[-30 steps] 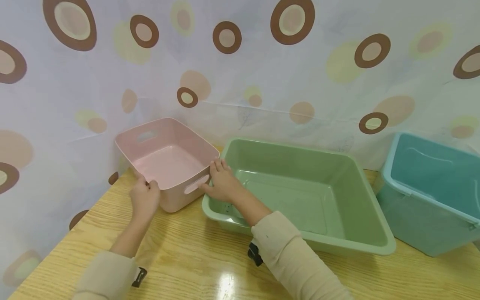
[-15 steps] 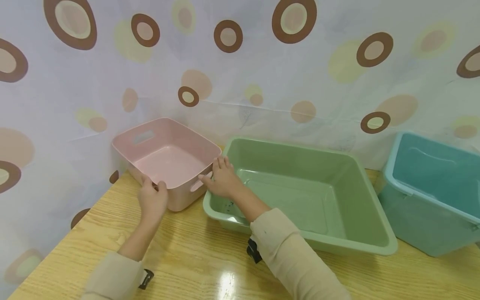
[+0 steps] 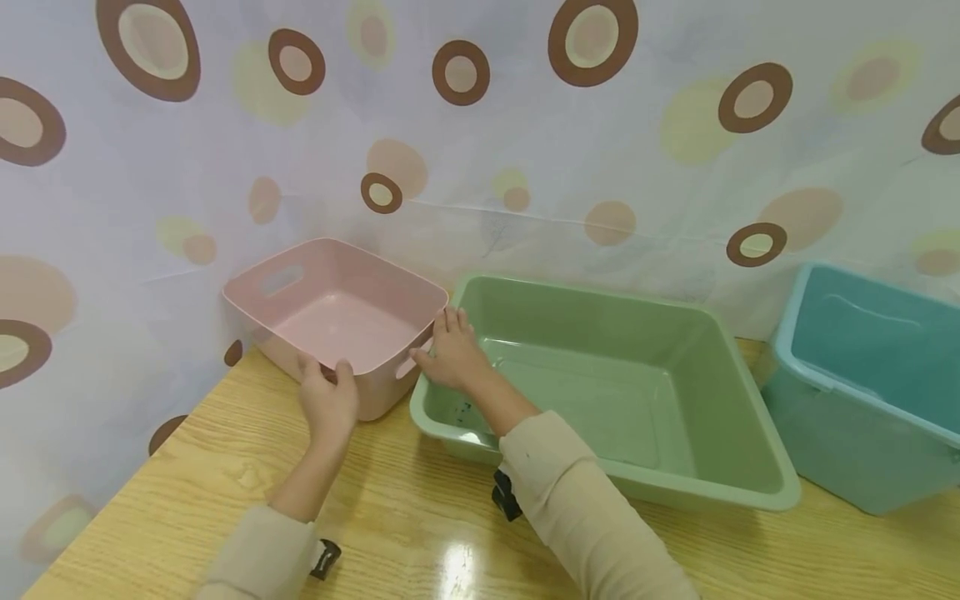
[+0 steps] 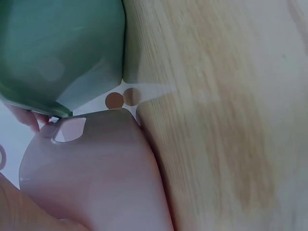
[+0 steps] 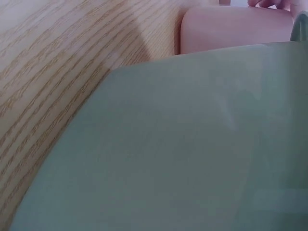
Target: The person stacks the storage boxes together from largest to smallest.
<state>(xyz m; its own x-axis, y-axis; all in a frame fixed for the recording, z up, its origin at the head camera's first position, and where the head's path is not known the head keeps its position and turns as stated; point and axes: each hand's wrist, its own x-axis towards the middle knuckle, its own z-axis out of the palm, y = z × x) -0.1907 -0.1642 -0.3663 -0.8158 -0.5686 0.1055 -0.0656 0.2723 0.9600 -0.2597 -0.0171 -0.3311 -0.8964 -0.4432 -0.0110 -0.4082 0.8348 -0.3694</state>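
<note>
A pink plastic basket (image 3: 337, 329) with cut-out handle holes sits on the left of the table, against the left edge of a wide green tub (image 3: 622, 479). My left hand (image 3: 327, 404) holds the basket's near rim close to its front corner, with the thumb lying against the outer wall. At the basket's right side, my right hand (image 3: 456, 358) reaches over the tub's corner. Its fingers lie fairly straight at the basket's rim, and its thumb is beside the handle hole (image 4: 71, 130). In the right wrist view, the tub's outer wall (image 5: 168, 144) fills most of the frame.
A deep blue bin (image 3: 862, 433) stands to the right of the tub. Behind everything hangs a patterned curtain (image 3: 525, 150) with brown rings. The wooden table (image 3: 397, 517) runs along the front, its left edge meeting the curtain.
My left hand has slid right along the basket's near rim toward the front corner. The basket has turned and shifted slightly toward the tub. My right hand has stayed nearly in place.
</note>
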